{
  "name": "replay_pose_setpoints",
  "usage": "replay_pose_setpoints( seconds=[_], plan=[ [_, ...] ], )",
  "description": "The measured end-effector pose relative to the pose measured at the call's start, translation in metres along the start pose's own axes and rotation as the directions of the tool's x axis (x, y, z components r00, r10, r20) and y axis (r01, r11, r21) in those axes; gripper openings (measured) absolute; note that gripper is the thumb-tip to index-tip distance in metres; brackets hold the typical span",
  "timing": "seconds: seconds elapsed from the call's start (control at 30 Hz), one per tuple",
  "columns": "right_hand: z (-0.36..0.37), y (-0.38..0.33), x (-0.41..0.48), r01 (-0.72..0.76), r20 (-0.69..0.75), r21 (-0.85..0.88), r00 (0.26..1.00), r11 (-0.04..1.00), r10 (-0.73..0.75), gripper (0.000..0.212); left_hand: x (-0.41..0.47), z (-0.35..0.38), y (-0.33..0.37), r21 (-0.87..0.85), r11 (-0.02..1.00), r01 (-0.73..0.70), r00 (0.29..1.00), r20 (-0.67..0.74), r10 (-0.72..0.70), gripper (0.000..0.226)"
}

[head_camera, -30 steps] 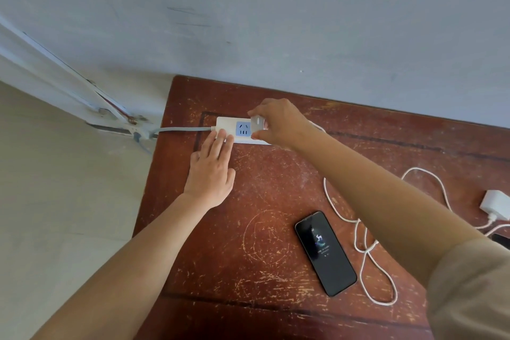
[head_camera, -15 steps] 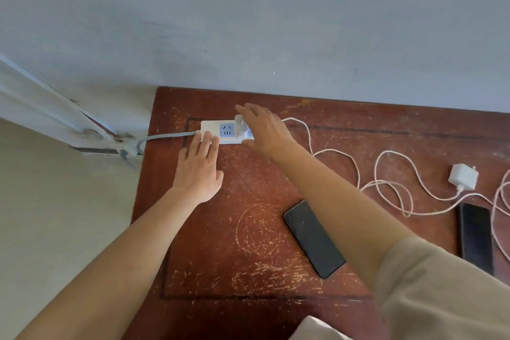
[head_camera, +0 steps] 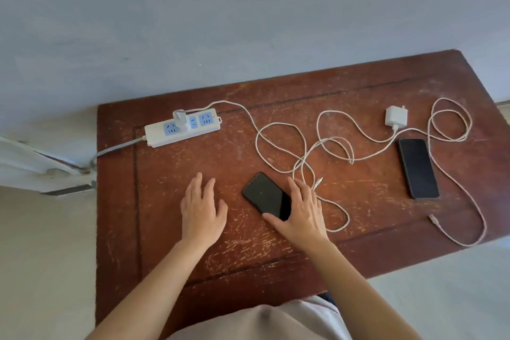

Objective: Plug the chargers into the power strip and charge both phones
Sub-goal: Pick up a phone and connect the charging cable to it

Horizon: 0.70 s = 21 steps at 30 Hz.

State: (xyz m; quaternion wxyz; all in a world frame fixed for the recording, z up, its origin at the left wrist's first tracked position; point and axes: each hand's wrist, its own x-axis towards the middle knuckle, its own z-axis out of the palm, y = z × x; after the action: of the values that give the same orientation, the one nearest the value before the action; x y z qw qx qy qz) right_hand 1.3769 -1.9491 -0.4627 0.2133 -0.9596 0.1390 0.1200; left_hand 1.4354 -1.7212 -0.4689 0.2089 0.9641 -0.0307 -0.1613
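A white power strip [head_camera: 154,134] lies at the table's back left, and one white charger [head_camera: 181,118] stands plugged into it. Its white cable [head_camera: 278,146] loops across the table, with a loose end [head_camera: 317,183] beside my right hand. A dark phone [head_camera: 262,193] lies in the middle; my right hand [head_camera: 299,208] rests on its near end with fingers spread. My left hand [head_camera: 202,208] hovers open, just left of that phone. A second white charger [head_camera: 396,116] lies unplugged at the back right, next to a second dark phone [head_camera: 418,168]. Its cable's end [head_camera: 432,218] lies loose.
The scratched red-brown wooden table [head_camera: 165,229] stands against a grey wall [head_camera: 248,22]. The strip's grey cord [head_camera: 116,148] runs off the left edge towards a white frame [head_camera: 33,165]. Cable loops cover the table's right half.
Both hands have pulled back from the power strip to the table's middle. The charger stays in the strip. My right hand now touches the middle phone. The view has swung right.
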Motion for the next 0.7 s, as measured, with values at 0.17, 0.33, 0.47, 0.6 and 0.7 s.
replay_pose_setpoints(
  seconds=[0.17, 0.33, 0.47, 0.6, 0.7],
  plan=[
    [0.015, 0.022, -0.03, 0.01, -0.039, -0.112, 0.999, 0.994, -0.015, 0.109, -0.019, 0.031, 0.009, 0.151, 0.986, -0.064, 0.995, 0.083, 0.052, 0.062],
    [0.013, 0.024, -0.027, -0.043, -0.005, -0.021, 0.999, 0.999, 0.043, 0.098, -0.017, 0.026, 0.004, 0.182, 0.98, -0.076, 0.988, 0.147, 0.049, 0.064],
    [-0.001, 0.022, -0.021, -0.104, -0.001, 0.044, 0.995, 0.994, 0.104, 0.094, -0.011, 0.008, 0.021, 0.018, 0.999, 0.039, 0.975, 0.219, -0.042, 0.069],
    [-0.014, 0.021, -0.018, -0.258, 0.209, 0.413, 0.96, 0.873, 0.185, 0.084, -0.004, -0.014, 0.053, -0.463, 0.832, 0.306, 0.94, 0.284, -0.188, 0.1],
    [-0.025, 0.024, -0.02, -0.339, 0.362, 0.668, 0.926, 0.663, 0.108, 0.041, 0.003, -0.021, 0.072, -0.667, 0.582, 0.465, 0.871, 0.462, -0.167, 0.118]
  ],
)
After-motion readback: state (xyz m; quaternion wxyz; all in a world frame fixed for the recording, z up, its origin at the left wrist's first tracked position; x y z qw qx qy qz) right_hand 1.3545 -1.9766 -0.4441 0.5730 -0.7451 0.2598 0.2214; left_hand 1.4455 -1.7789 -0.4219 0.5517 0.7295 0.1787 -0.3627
